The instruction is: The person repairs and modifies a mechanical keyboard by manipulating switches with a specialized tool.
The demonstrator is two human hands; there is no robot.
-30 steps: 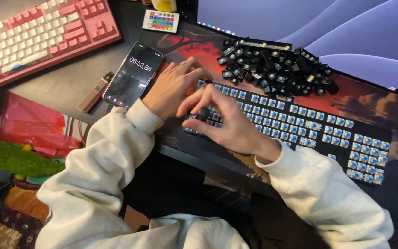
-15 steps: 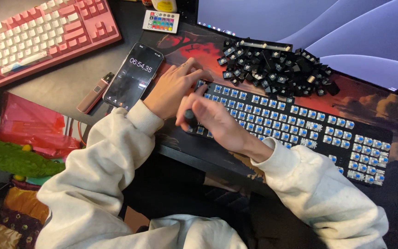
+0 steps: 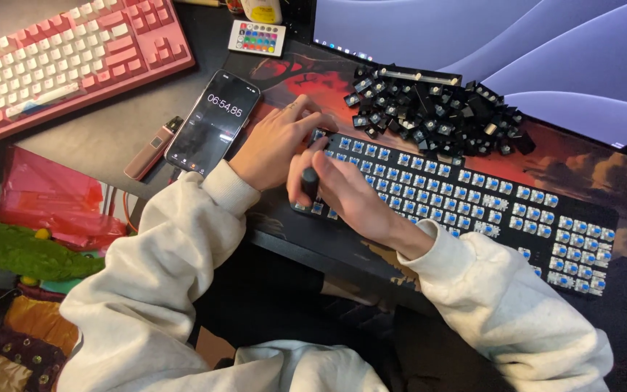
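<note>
A black keyboard (image 3: 473,196) with its keycaps off and blue switches bare lies across a red and black desk mat (image 3: 582,163). My left hand (image 3: 273,141) rests on the keyboard's left end, fingers curled on its top corner. My right hand (image 3: 342,192) grips a small dark tool (image 3: 308,185) and holds it upright over the lower left switches. A heap of black keycaps (image 3: 437,112) lies just behind the keyboard.
A phone (image 3: 213,122) showing a running timer lies left of my hands, a small brown stick-shaped device (image 3: 152,149) beside it. A pink and white keyboard (image 3: 67,62) sits far left, a small remote (image 3: 257,38) behind, and a monitor (image 3: 502,51) at back right.
My right hand has slid left along the keyboard toward its left end and now holds the dark tool upright. My left hand stayed on the top left corner.
</note>
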